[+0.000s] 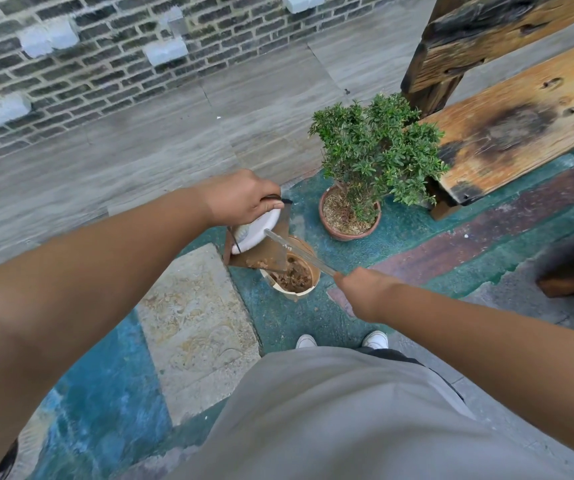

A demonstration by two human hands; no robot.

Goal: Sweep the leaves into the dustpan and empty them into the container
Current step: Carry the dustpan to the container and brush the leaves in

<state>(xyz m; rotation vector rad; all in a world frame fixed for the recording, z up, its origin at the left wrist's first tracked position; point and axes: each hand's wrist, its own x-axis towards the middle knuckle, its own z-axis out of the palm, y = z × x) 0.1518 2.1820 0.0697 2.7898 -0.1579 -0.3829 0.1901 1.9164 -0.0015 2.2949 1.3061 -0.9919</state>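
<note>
The right hand was clenched round a thin pale handle, its far end hidden behind the dustpan. The left hand gripped the tilted dustpan's top, leaves lying in the container directly below. Open paving lay leftward; a potted plant stood just beyond.

One dustpan, one container, one plant.

- Dustpan: top hidden under left hand; white round part's nature unclear.
- Stick: near end inside right hand, can't tell what it is.
- Container: far rim behind dustpan.
- Bench: cut off at rt edge.
- Shoes: only toes showing.
</note>
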